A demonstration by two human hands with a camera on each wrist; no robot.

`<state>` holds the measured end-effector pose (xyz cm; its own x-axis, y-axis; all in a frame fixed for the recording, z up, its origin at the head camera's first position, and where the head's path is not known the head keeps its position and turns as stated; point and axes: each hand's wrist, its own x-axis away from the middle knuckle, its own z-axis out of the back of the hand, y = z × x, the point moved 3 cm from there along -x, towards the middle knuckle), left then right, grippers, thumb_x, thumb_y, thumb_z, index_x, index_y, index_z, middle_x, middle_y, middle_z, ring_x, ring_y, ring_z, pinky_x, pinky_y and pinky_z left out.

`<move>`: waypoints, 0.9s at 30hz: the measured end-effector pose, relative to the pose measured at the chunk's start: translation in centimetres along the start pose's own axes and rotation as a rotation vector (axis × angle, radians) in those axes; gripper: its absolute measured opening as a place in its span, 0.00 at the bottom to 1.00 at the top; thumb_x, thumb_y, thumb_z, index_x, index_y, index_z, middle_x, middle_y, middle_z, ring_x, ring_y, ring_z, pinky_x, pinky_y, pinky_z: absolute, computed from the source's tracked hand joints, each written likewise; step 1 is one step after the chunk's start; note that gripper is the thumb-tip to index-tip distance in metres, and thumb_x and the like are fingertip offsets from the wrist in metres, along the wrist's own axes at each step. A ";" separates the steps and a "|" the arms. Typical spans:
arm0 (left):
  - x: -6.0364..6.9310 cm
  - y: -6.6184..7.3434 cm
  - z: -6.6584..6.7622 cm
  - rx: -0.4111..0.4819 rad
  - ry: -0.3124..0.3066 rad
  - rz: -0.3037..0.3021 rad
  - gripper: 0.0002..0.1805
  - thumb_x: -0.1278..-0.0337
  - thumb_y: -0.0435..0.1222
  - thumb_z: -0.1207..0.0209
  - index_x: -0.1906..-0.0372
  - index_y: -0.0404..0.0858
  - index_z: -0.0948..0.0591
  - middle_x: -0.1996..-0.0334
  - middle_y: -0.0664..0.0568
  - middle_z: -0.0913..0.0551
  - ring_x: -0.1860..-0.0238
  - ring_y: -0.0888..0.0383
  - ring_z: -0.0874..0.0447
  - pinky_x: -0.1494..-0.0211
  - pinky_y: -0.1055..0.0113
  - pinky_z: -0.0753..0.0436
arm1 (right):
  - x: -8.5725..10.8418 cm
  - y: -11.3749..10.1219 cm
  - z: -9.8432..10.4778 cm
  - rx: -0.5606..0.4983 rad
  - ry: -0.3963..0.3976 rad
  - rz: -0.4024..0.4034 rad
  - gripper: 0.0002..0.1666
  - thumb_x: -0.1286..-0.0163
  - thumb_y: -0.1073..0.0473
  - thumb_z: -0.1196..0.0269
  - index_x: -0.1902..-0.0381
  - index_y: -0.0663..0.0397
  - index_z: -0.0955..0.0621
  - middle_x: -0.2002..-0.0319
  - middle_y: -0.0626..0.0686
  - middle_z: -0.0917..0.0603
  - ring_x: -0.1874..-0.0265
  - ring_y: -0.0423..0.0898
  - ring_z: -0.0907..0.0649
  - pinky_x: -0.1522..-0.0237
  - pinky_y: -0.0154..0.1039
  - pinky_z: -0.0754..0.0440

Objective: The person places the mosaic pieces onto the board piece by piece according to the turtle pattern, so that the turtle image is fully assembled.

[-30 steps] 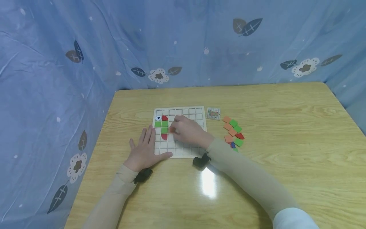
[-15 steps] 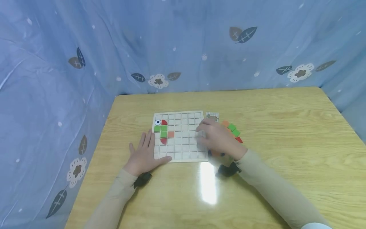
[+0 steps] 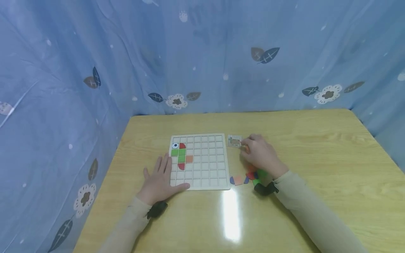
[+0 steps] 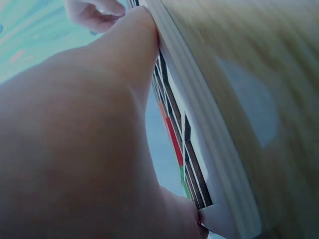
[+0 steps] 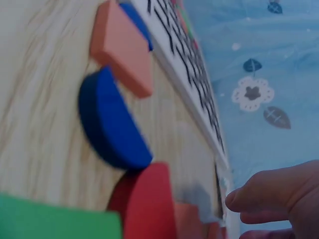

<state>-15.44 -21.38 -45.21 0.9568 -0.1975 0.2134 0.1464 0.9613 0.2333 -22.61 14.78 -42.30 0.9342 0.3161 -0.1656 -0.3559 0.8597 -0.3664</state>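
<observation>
A white grid board [image 3: 205,167] lies on the table, holding an eye tile [image 3: 175,146], red quarter-round tiles [image 3: 182,145], green squares [image 3: 181,155] and one orange square [image 3: 189,159]. My left hand [image 3: 157,185] rests with spread fingers at the board's left edge, its thumb over the front edge. Right of the board, my right hand [image 3: 261,154] is beside the picture card [image 3: 234,141], its thumb and fingers pinching an orange square [image 3: 247,149]. In the right wrist view, blue [image 5: 112,122], red [image 5: 149,204] and green [image 5: 55,219] tiles lie near this hand [image 5: 289,199].
Between the board and my right forearm lie an orange tile [image 3: 238,180], blue tiles [image 3: 232,180] and other loose tiles, partly covered by the hand. A blue patterned curtain [image 3: 202,63] hangs behind the wooden table [image 3: 332,158] and along its left side.
My right hand has left the board and moved right to the loose tiles. The orange square it was at now lies beside the green one. My left hand has stayed in place.
</observation>
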 end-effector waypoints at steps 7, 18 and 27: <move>0.3 -0.3 -0.7 0.008 -0.008 0.005 0.72 0.49 0.80 0.46 0.15 0.34 0.55 0.14 0.41 0.60 0.15 0.37 0.60 0.30 0.16 0.58 | 0.4 0.5 -1.0 0.019 -0.038 -0.025 0.10 0.37 0.62 0.30 0.58 0.59 0.13 0.60 0.58 0.18 0.60 0.55 0.21 0.72 0.45 0.20; 0.2 0.0 -0.2 0.015 -0.006 0.011 0.71 0.48 0.79 0.46 0.15 0.35 0.55 0.14 0.40 0.60 0.15 0.37 0.60 0.30 0.16 0.57 | 0.2 1.0 -0.6 0.012 -0.023 -0.004 0.06 0.41 0.68 0.31 0.64 0.58 0.14 0.63 0.58 0.18 0.62 0.56 0.20 0.72 0.45 0.19; 0.1 0.0 -0.2 0.017 -0.008 0.016 0.71 0.48 0.80 0.47 0.15 0.36 0.56 0.14 0.42 0.61 0.15 0.38 0.61 0.29 0.17 0.59 | 0.0 1.3 -0.8 -0.005 -0.036 0.001 0.06 0.40 0.70 0.33 0.66 0.56 0.14 0.66 0.55 0.19 0.65 0.53 0.23 0.72 0.42 0.23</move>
<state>-15.27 -21.40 -45.38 0.9570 -0.1834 0.2246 0.1264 0.9610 0.2460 -23.11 15.57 -43.46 0.9343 0.3308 -0.1330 -0.3564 0.8577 -0.3706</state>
